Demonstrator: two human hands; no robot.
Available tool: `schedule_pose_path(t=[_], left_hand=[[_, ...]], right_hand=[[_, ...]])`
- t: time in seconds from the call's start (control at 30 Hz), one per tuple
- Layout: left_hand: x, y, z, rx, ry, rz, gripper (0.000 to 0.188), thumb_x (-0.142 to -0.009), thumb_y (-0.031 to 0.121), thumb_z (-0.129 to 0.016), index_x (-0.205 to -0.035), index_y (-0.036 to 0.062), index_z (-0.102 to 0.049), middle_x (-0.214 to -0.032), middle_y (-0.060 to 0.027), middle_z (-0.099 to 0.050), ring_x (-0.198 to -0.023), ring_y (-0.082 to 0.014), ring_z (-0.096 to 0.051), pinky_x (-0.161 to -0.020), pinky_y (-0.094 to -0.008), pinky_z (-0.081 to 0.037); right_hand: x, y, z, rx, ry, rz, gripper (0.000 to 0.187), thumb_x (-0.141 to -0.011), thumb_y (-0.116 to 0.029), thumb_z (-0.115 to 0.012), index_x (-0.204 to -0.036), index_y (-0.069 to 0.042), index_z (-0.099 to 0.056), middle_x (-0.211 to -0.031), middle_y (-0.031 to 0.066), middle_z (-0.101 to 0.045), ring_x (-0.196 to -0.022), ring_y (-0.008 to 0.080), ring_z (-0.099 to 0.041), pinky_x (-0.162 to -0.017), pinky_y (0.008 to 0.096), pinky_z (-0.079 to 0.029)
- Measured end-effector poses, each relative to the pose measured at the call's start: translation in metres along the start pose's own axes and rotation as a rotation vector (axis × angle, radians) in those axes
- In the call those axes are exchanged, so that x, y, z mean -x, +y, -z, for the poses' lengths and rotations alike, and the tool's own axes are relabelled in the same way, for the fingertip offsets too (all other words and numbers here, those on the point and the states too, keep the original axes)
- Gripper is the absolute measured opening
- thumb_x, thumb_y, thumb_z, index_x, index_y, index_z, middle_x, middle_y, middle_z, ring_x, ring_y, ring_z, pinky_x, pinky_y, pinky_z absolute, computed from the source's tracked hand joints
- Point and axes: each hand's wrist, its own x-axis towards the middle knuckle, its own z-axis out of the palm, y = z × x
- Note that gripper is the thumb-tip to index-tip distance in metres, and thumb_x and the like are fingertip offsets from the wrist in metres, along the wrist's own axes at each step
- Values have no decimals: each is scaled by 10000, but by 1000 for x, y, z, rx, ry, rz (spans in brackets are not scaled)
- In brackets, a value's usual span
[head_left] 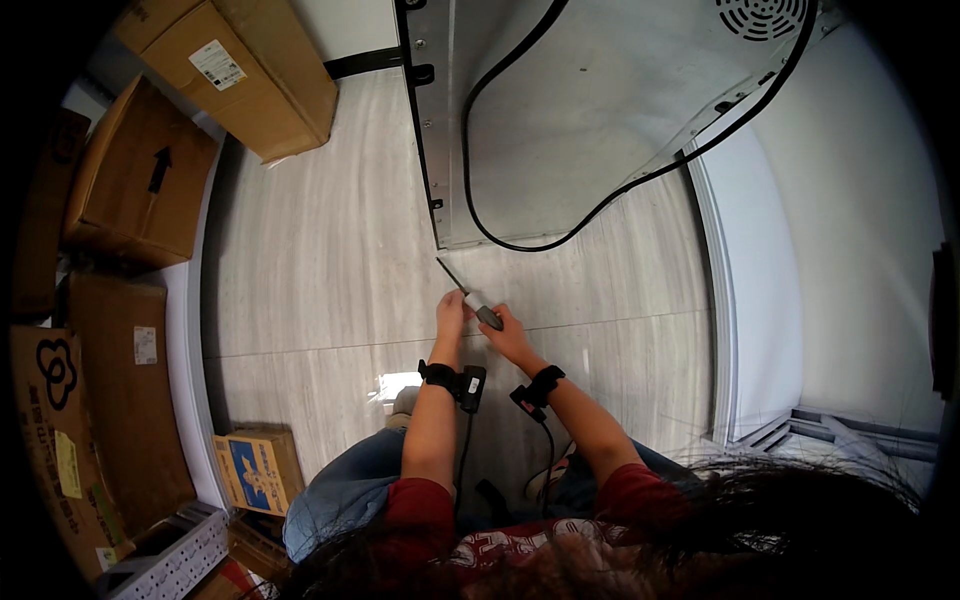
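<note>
A screwdriver (488,316) with a grey handle and a thin dark shaft is held out in front of me, its tip pointing up and left. My right hand (509,338) is closed round the handle end. Closer to the shaft, my left hand (451,316) has its fingers closed at the front of the screwdriver. Just beyond the tip stands the lower corner of a large grey metal cabinet (570,130), with screws and slots along its left edge. A black cable (468,150) hangs in a loop across the cabinet's panel.
Cardboard boxes (145,180) are stacked along the left, with a tall carton (245,75) at the far left. A small blue-and-brown box (262,470) sits low on that side. Pale wood-look floor (310,250) lies beneath me, and a white wall (850,200) bounds the right.
</note>
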Motion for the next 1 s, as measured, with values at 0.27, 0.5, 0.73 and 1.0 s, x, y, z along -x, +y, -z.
schedule_pose_path(t=[0.27, 0.5, 0.73, 1.0], left_hand=[[-10, 6, -10, 244, 278, -272, 274, -903, 218, -337, -1068, 2, -373, -903, -146, -563, -731, -220, -571, -629, -315, -482], [-10, 10, -4, 209, 190, -303, 214, -906, 190, -342, -984, 11, -428, -820, -144, -608, -637, -182, -582, -578, -259, -461], [-6, 13, -11, 242, 210, -317, 111, -860, 71, -383, -952, 19, -415, -794, -149, -609, -644, -168, -580, -594, -248, -454], [-9, 15, -8, 263, 215, -368, 116, -850, 80, -402, -957, 40, -381, -793, -132, -619, -654, -165, -588, -581, -250, -436]], right_hand=[[8, 40, 27, -141, -125, -71, 365, -644, -108, -685, -919, -85, -447, -802, 59, -541, -757, 158, -504, -682, 293, -394], [13, 41, 40, -193, -149, -73, 356, -637, -43, -665, -917, -89, -450, -769, 42, -516, -738, 145, -483, -667, 288, -382], [16, 42, 43, -195, -143, -105, 357, -617, -48, -670, -904, -93, -462, -745, 27, -514, -719, 133, -478, -645, 273, -375], [16, 40, 41, -208, -139, -90, 357, -608, -42, -669, -897, -91, -464, -736, 22, -519, -710, 126, -476, -645, 268, -373]])
